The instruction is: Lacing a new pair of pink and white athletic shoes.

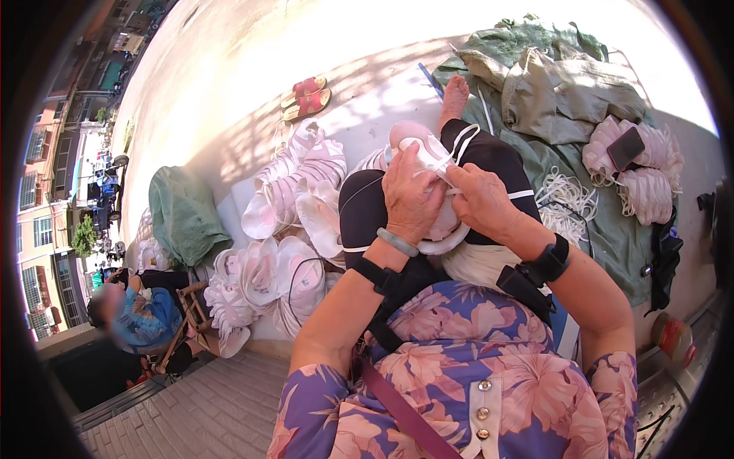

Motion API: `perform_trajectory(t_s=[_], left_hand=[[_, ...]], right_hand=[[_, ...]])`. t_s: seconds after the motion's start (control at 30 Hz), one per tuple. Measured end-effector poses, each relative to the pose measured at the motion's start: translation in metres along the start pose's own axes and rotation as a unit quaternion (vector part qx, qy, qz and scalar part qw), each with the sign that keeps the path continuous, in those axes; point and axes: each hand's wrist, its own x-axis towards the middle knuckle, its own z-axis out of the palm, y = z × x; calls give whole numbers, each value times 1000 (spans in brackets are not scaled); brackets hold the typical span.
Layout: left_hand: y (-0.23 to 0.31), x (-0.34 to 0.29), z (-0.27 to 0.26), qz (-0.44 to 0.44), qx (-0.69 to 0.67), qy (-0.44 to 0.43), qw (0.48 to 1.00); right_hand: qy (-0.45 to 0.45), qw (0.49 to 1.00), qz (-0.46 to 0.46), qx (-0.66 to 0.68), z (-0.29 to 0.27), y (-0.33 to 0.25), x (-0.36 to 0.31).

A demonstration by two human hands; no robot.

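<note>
A pale pink and white shoe (410, 131) rests on my lap between my knees, toe pointing away from me. My left hand (413, 195) is closed over its top, fingers bent around the lacing area. With thumb and fingers pinched together at the shoe's right side, my right hand (483, 200) grips a white shoelace (465, 140). Part of the lace loops up beyond the fingers. Both hands hide much of the shoe's middle. A bundle of cream laces (483, 265) lies under my right forearm.
Nested stacks of white-pink shoe uppers (294, 191) lie on the left. To the right, a green cloth (623, 252) bears loose white laces (566, 200) and bundled pink laces (646, 191) with a phone (625, 148). Red sandals (307, 98) sit ahead; another person (145, 317) sits far left.
</note>
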Motion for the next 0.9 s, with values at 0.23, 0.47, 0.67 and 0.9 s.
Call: perform_trajectory(t_s=[0.23, 0.47, 0.67, 0.9], left_hand=[[-4, -2, -1, 73, -29, 8, 997], [13, 9, -12, 186, 100, -42, 976], [-6, -25, -80, 86, 156, -65, 982], [-152, -197, -244, -256, 488, -51, 833]], right_hand=[[-16, 1000, -9, -2, 0, -6, -11], [6, 998, 34, 49, 8, 21, -18], [-10, 999, 39, 29, 5, 39, -25], [-6, 999, 24, 38, 5, 24, -22]])
